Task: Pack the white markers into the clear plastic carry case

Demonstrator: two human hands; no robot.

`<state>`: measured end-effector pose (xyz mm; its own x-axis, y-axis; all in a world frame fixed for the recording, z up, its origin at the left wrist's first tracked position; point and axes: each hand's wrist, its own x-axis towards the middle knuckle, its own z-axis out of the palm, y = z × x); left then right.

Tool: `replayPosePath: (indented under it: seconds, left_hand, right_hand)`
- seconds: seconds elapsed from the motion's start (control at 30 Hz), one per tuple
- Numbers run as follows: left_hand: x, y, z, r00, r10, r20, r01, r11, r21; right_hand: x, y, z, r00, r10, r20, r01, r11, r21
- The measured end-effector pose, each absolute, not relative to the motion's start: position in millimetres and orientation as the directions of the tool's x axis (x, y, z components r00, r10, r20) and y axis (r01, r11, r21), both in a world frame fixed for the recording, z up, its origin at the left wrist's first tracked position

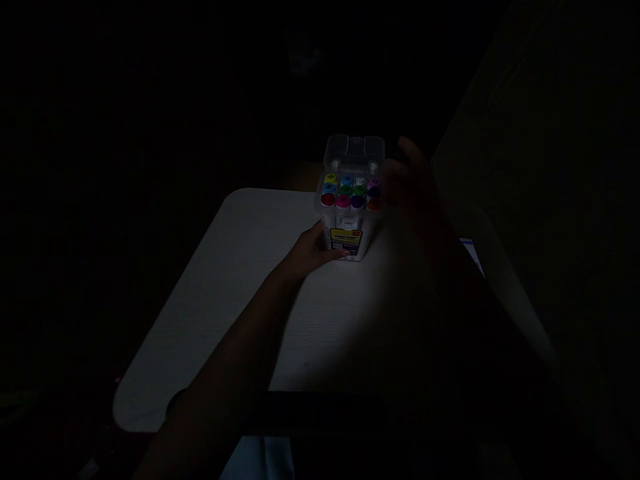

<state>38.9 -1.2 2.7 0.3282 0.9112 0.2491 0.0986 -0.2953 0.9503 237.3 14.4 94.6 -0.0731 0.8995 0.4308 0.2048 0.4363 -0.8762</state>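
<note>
Marker case [350, 200] gripped low by left hand [313, 252] (right hand [413, 183] raised, open).

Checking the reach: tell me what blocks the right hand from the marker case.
Nothing visible: the right hand, though dim, sits at the right side of the marker case, with no object between them. The left hand touches its near side.
</note>
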Motion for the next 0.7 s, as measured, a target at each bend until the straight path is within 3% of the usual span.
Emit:
replayPosePath:
  seconds: [0.27, 0.6, 0.7]
  left_hand:
    - [41, 0, 3, 0.341, 0.900, 0.272, 0.111, -0.326, 0.939]
    - [41, -2, 4, 0.341, 0.903, 0.261, 0.073, -0.302, 0.950]
    - [42, -1, 5, 0.339, 0.902, 0.268, 0.086, -0.314, 0.946]
  right_hand:
    - [245, 22, 110, -0.293, 0.799, 0.525, 0.200, 0.588, -0.784]
    - [232, -22, 119, -0.326, 0.768, 0.551, 0.511, 0.634, -0.581]
    - [232, -24, 127, -0.415, 0.706, 0.574, 0.596, 0.687, -0.415]
